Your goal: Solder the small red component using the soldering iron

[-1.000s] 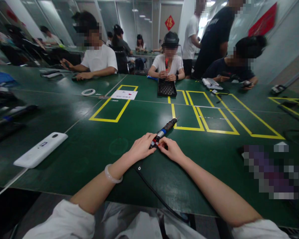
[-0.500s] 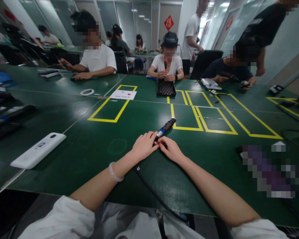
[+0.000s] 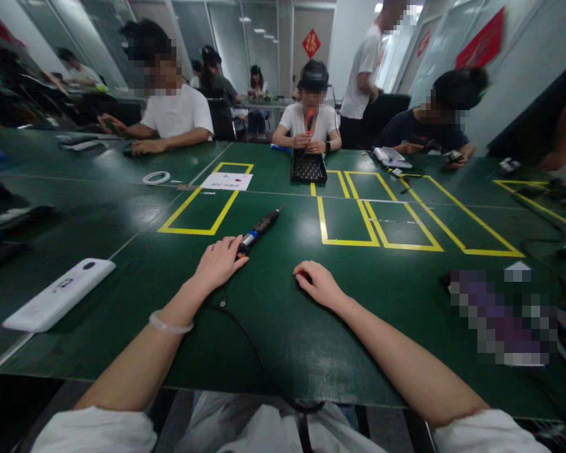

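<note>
My left hand (image 3: 220, 262) is closed over the rear end of an electric screwdriver (image 3: 260, 229), which lies slantwise on the green table. Its barrel is black with a silver and blue band, and the thin bit points away to the upper right. A bit of orange shows by my left thumb. From below that hand a black cable (image 3: 252, 343) with a small metal ring runs to the table's front edge. My right hand (image 3: 321, 282) rests on the table apart from the screwdriver, fingers curled; whatever they may hold is hidden.
A white power bank-like case (image 3: 63, 294) with a white cord lies at left. Yellow tape outlines (image 3: 351, 242) mark the green table (image 3: 264, 365). A paper sign (image 3: 229, 182) and white ring (image 3: 156, 178) lie farther back. Across sits a co-worker behind a black tray (image 3: 308, 177).
My left hand has slid leftward with the screwdriver and its cable, away from my right hand, which stays near its place. A standing person in black has moved to the far right.
</note>
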`<move>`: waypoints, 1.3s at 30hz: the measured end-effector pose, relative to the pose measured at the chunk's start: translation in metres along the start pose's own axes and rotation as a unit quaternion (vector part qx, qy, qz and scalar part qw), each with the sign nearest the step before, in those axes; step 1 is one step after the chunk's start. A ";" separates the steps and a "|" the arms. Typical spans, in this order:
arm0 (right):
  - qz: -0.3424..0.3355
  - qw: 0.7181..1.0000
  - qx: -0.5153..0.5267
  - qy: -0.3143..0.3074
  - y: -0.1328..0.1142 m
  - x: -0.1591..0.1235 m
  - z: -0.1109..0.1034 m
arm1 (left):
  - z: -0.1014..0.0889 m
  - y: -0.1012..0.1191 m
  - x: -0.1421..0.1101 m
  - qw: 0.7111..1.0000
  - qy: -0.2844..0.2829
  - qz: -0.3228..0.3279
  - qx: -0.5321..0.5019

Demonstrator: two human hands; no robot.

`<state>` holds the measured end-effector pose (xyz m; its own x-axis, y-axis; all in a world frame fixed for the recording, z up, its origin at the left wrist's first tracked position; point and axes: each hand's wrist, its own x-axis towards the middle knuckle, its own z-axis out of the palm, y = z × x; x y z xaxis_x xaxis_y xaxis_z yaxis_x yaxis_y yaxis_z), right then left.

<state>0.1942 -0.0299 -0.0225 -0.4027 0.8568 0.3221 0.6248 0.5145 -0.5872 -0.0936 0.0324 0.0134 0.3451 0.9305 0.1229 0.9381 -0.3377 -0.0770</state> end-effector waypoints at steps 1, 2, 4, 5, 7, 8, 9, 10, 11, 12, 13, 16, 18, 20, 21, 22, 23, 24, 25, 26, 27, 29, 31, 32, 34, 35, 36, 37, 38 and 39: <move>0.000 1.000 -0.003 -0.001 0.000 0.000 0.000 | 0.002 -0.013 0.002 1.000 -0.005 -0.021 0.005; 0.000 1.000 -0.006 -0.002 -0.001 0.000 0.000 | 0.004 -0.026 0.003 0.999 -0.011 -0.042 0.009; 0.001 1.000 -0.008 -0.003 -0.001 0.001 0.000 | 0.008 -0.052 0.005 0.996 -0.021 -0.083 0.015; 0.001 1.000 -0.007 -0.004 -0.002 0.001 -0.001 | 0.009 -0.063 0.005 0.994 -0.024 -0.103 0.015; -0.001 1.000 -0.008 -0.004 -0.002 0.001 -0.001 | 0.012 -0.082 0.004 0.990 -0.027 -0.138 0.007; -0.001 1.000 -0.008 -0.003 -0.002 0.001 -0.001 | 0.012 -0.088 0.002 0.988 -0.025 -0.153 0.002; -0.001 1.000 -0.009 -0.003 -0.002 0.001 -0.001 | 0.012 -0.092 0.000 0.986 -0.020 -0.166 0.000; 0.000 1.000 -0.009 -0.003 -0.002 0.001 -0.001 | 0.011 -0.095 -0.002 0.984 -0.012 -0.177 0.001; 0.000 1.000 -0.009 -0.002 -0.002 0.001 -0.001 | 0.010 -0.095 -0.005 0.983 0.001 -0.184 0.007; 0.000 1.000 -0.009 -0.002 -0.002 0.001 -0.001 | 0.008 -0.093 -0.007 0.982 0.019 -0.188 0.015; -0.001 1.000 -0.008 -0.002 -0.002 0.001 -0.001 | 0.006 -0.090 -0.008 0.981 0.039 -0.189 0.024; -0.008 1.000 -0.008 -0.001 -0.001 0.001 -0.001 | 0.001 -0.080 -0.011 0.978 0.080 -0.190 0.036; -0.010 1.000 -0.009 0.000 -0.001 0.001 -0.001 | -0.001 -0.076 -0.012 0.978 0.077 -0.192 0.029; -0.012 1.000 -0.008 0.001 -0.001 0.001 0.000 | -0.002 -0.074 -0.012 0.978 0.071 -0.193 0.022; -0.012 1.000 -0.007 0.001 0.000 0.001 0.000 | -0.002 -0.074 -0.012 0.978 0.073 -0.193 0.022; -0.012 1.000 -0.006 0.001 0.000 0.001 0.000 | -0.002 -0.074 -0.012 0.978 0.080 -0.193 0.025; -0.012 1.000 -0.005 0.000 0.000 0.001 0.000 | -0.002 -0.074 -0.012 0.976 0.089 -0.194 0.029; -0.011 1.000 -0.005 -0.001 0.000 0.001 0.001 | -0.003 -0.073 -0.011 0.975 0.099 -0.194 0.031; -0.011 1.000 -0.005 -0.001 0.001 0.001 0.001 | -0.003 -0.071 -0.011 0.975 0.111 -0.192 0.029; -0.011 1.000 -0.005 -0.001 0.001 0.001 0.001 | -0.004 -0.068 -0.010 0.974 0.122 -0.189 0.017; -0.011 1.000 -0.006 -0.002 0.001 0.001 0.001 | -0.005 -0.062 -0.009 0.975 0.132 -0.181 -0.007; -0.010 1.000 -0.006 -0.001 0.001 0.002 0.001 | -0.008 -0.044 -0.008 0.976 0.135 -0.144 -0.097; -0.005 1.000 -0.003 0.000 0.000 0.002 0.000 | -0.012 -0.019 -0.007 0.967 0.107 -0.077 -0.218; -0.002 1.000 0.001 0.001 -0.001 0.002 0.000 | -0.015 -0.004 -0.007 0.957 0.083 -0.036 -0.275; 0.004 1.000 0.018 0.003 -0.002 0.002 0.000 | -0.019 0.025 -0.008 0.936 0.034 0.035 -0.348; 0.004 0.999 0.032 0.002 -0.003 0.001 -0.001 | -0.020 0.039 -0.008 0.927 0.011 0.069 -0.370; 0.002 0.999 0.047 -0.001 -0.003 0.001 -0.001 | -0.021 0.050 -0.009 0.918 -0.011 0.099 -0.384; -0.001 0.998 0.063 -0.007 -0.003 0.000 -0.001 | -0.021 0.060 -0.009 0.910 -0.033 0.126 -0.394; -0.004 0.997 0.078 -0.014 -0.003 0.000 -0.001 | -0.020 0.069 -0.010 0.901 -0.053 0.146 -0.404; -0.006 0.995 0.094 -0.020 -0.002 -0.001 -0.001 | -0.019 0.075 -0.010 0.893 -0.072 0.157 -0.416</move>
<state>0.1935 -0.0315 -0.0209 -0.4371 0.8470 0.3027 0.4860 0.5056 -0.7129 -0.0259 -0.0052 0.0252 0.6438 0.7597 0.0912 0.5141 -0.5177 0.6839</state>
